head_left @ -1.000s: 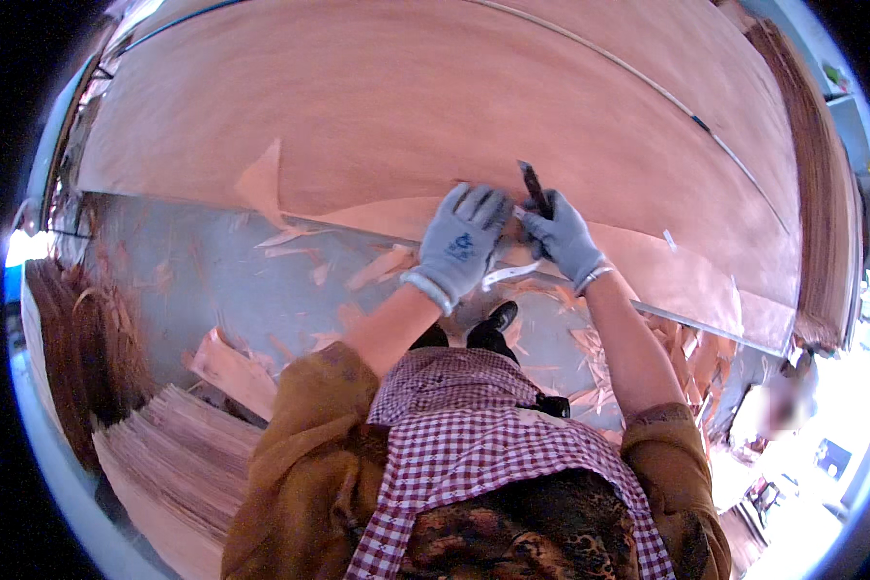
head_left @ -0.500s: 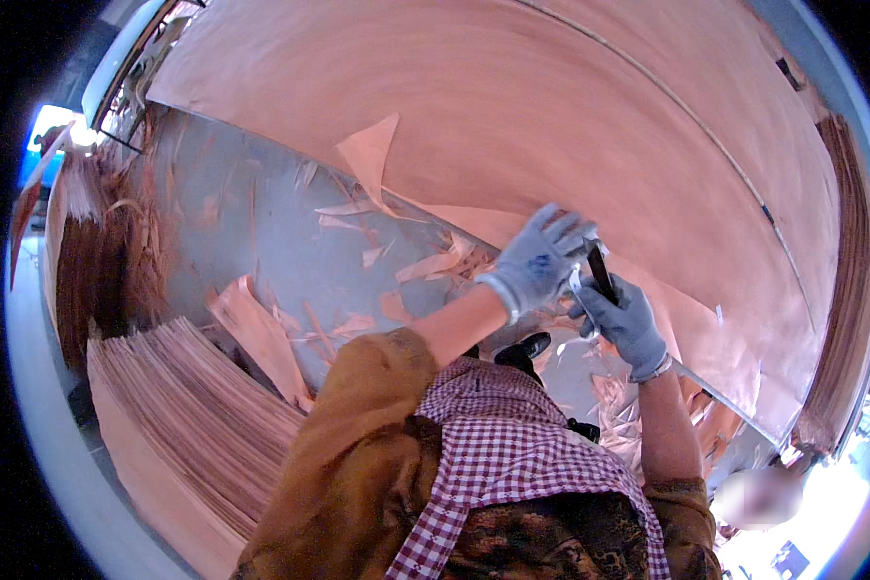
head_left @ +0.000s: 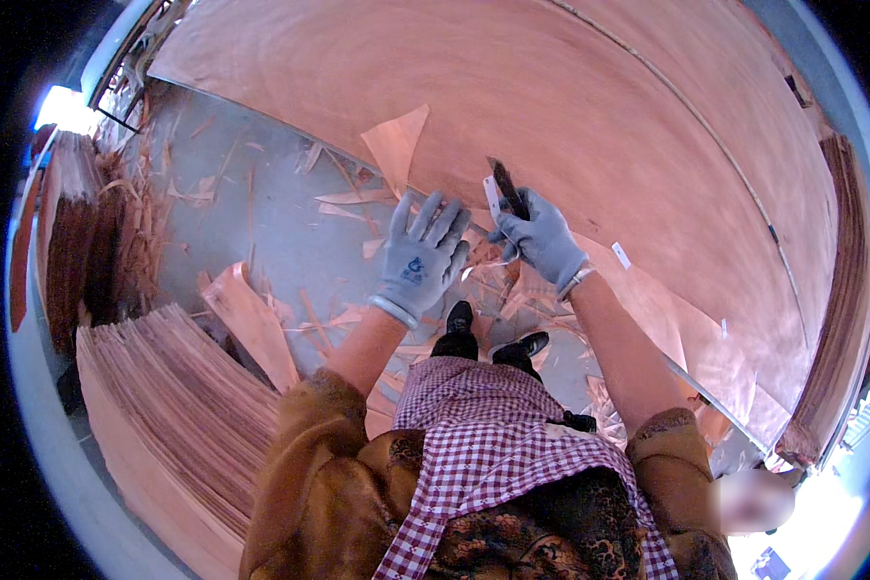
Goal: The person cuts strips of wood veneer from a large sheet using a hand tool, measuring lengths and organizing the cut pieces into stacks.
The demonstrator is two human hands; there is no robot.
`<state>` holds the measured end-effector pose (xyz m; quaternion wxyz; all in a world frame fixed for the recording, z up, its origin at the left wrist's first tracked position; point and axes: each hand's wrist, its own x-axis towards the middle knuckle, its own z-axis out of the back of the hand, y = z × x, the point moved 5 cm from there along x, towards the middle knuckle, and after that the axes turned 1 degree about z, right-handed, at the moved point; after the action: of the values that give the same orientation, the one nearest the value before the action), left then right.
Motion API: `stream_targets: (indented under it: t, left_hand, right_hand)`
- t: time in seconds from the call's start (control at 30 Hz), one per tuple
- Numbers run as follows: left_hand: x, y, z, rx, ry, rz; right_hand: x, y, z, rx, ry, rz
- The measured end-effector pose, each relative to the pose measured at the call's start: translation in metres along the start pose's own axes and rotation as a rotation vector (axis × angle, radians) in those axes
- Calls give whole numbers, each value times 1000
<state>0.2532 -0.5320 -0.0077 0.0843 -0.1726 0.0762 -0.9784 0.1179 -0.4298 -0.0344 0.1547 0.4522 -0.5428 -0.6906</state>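
A large pinkish wood veneer sheet [head_left: 551, 126] spreads across the far side. Over its near edge, my right hand [head_left: 543, 237], in a grey-white glove, is closed around a dark, narrow tool [head_left: 509, 190] whose exact kind I cannot make out. A small white strip [head_left: 492, 197] shows beside the tool, at the fingers. My left hand [head_left: 418, 259], gloved alike, is open with fingers spread, just short of the sheet's edge and holding nothing. Near its fingertips a torn veneer piece [head_left: 396, 145] sticks up at the edge. White strips [head_left: 622, 255] lie on the sheet to the right.
Stacked veneer sheets [head_left: 179, 406] stand at the lower left, with other stacks [head_left: 836, 290] along the right and far left. Veneer scraps litter the grey floor [head_left: 213, 184] around my shoes [head_left: 461, 317]. A long thin rod [head_left: 686, 101] crosses the sheet. A blurred person shows at lower right.
Both hands have moved left along the sheet's edge and come apart. The right hand still grips the dark tool. A white strip now lies on the sheet where the hands were.
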Motion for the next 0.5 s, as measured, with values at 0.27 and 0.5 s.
stream_targets:
  t: [0.27, 0.5]
  left_hand:
    - [-3, 15, 5, -127, -93, 87]
    - [13, 45, 1, -52, -164, 96]
  right_hand:
    - [7, -7, 2, 0, 74, -42]
    - [-1, -2, -2, 94, 51, -6]
